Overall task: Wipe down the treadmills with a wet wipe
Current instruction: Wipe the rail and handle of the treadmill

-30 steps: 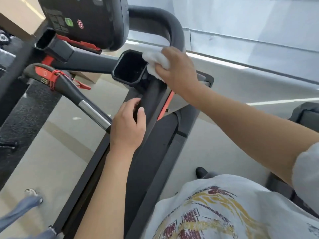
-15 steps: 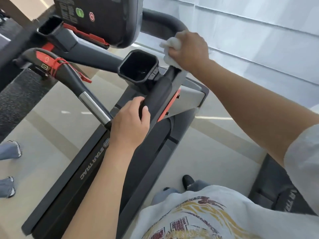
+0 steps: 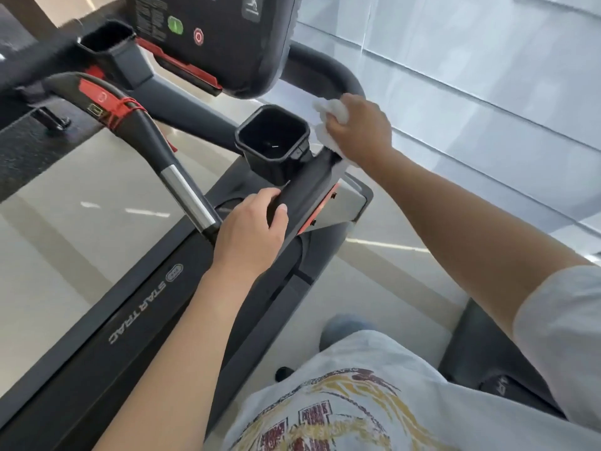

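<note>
Treadmill [image 3: 136, 307] fills the frame, deck running from 7 o'clock up to the console [image 3: 227, 37] at 12 o'clock. Right side handrail [image 3: 305, 187] slopes up past the square cup holder [image 3: 272, 138] at centre. Left hand [image 3: 250, 234] grips the handrail's lower end, thumb over the top. Right hand [image 3: 361, 131], at 1 o'clock, fingers curled, pinches a bunched white wet wipe [image 3: 328, 125] against the handrail's upper end, just beside the cup holder.
</note>
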The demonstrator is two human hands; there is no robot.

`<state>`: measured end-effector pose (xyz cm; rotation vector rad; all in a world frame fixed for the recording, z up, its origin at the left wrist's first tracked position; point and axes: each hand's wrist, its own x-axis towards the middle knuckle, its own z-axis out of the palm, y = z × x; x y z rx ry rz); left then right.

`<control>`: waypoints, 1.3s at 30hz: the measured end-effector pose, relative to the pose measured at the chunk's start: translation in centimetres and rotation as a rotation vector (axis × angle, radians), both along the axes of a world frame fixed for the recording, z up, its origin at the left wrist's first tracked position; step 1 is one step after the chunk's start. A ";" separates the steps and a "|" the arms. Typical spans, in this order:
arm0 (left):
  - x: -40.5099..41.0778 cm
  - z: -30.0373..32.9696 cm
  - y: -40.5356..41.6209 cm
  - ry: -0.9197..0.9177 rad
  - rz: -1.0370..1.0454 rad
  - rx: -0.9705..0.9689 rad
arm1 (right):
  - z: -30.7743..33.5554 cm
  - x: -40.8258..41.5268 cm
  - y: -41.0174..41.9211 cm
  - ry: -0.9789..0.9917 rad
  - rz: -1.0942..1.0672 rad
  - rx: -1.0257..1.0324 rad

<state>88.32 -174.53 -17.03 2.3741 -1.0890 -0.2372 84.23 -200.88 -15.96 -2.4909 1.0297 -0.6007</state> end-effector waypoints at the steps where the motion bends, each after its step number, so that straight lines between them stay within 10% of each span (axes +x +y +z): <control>1: 0.1 0.1 0.0 0.023 0.011 -0.006 | 0.5 0.8 -1.1 0.035 -0.036 0.025; 11: 1.0 0.1 -2.0 0.308 0.282 -0.224 | -1.1 -1.7 1.5 -0.059 0.215 0.109; 25: -0.5 -0.4 -4.8 -0.154 0.568 0.028 | -0.3 7.1 1.7 -0.043 1.007 -0.240; 39: -2.5 -0.7 -5.4 -0.201 0.788 0.093 | 1.2 14.6 -1.0 0.177 0.907 -0.220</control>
